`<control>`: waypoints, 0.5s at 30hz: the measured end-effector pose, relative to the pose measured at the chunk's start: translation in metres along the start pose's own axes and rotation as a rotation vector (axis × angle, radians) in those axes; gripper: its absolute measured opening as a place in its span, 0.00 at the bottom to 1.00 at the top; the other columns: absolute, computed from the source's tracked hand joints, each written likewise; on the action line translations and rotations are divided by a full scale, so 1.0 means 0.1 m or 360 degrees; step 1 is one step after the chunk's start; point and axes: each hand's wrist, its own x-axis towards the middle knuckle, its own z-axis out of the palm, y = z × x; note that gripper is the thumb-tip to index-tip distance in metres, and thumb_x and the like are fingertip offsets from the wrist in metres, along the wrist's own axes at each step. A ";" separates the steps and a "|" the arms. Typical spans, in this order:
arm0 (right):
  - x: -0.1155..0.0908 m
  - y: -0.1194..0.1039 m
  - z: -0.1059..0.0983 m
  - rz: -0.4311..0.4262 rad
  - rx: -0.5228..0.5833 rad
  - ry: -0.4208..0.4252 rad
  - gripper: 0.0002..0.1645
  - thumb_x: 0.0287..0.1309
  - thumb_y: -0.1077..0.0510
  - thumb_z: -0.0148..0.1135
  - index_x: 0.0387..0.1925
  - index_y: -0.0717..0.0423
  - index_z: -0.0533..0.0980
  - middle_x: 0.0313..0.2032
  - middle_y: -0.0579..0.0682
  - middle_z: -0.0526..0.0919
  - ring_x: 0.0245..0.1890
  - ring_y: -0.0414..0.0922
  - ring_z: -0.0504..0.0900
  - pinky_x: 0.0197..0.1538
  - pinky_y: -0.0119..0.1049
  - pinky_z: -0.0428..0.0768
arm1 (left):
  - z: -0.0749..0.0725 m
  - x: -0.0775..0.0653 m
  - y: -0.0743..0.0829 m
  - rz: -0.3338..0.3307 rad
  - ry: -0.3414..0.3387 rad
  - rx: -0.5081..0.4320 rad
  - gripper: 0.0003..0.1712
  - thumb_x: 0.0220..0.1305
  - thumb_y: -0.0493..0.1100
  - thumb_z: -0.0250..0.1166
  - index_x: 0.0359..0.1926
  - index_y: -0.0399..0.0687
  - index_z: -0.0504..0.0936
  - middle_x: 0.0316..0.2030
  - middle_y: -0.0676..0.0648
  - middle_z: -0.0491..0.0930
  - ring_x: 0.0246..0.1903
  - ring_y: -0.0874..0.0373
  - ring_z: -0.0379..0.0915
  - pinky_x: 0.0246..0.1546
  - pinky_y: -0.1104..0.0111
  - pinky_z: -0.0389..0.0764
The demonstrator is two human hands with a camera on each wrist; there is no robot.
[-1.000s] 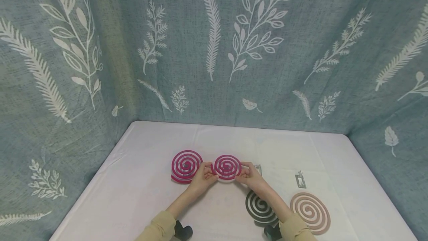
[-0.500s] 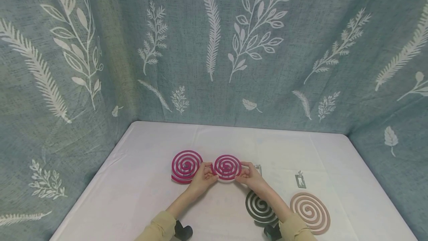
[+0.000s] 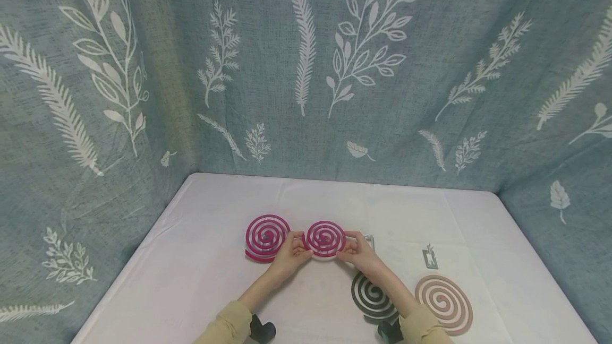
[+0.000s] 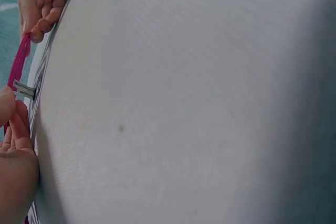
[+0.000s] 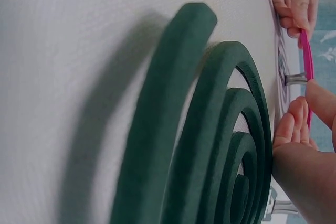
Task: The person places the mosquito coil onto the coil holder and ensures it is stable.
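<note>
Between both hands a pink mosquito coil [image 3: 324, 239] is held level above the table. My left hand [image 3: 287, 256] pinches its left rim between thumb and fingers; my right hand [image 3: 360, 254] pinches the right rim likewise. Seen edge-on in the left wrist view, the coil [image 4: 21, 59] meets the upper end of a small metal stand [image 4: 25, 91] at its middle; whether the stand bears its weight I cannot tell. Just left of my left hand is a second pink coil [image 3: 268, 235], its right edge partly covered by the fingers.
A dark green coil [image 3: 375, 295] lies under the right forearm, partly hidden. Farther right are a brown coil [image 3: 443, 301] and a flat metal stand [image 3: 430, 257]. Another metal stand [image 3: 370, 240] shows behind my right hand. A patterned curtain [image 3: 306, 68] hangs around the white table [image 3: 201, 280].
</note>
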 end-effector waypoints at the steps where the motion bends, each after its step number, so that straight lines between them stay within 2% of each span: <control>1: 0.00 0.00 0.00 -0.0002 0.0004 0.0000 0.42 0.56 0.64 0.62 0.67 0.64 0.52 0.29 0.45 0.74 0.30 0.38 0.73 0.38 0.28 0.71 | 0.00 0.00 0.00 0.0002 -0.0001 0.0000 0.33 0.61 0.34 0.63 0.63 0.28 0.58 0.40 0.34 0.78 0.33 0.67 0.70 0.38 0.80 0.73; 15: 0.02 0.01 -0.01 0.0006 0.0017 0.0002 0.42 0.56 0.64 0.63 0.67 0.64 0.52 0.30 0.44 0.75 0.31 0.37 0.73 0.37 0.27 0.72 | 0.01 0.00 0.00 0.0005 0.0015 0.0026 0.33 0.61 0.34 0.62 0.63 0.28 0.58 0.39 0.34 0.78 0.34 0.65 0.71 0.36 0.79 0.73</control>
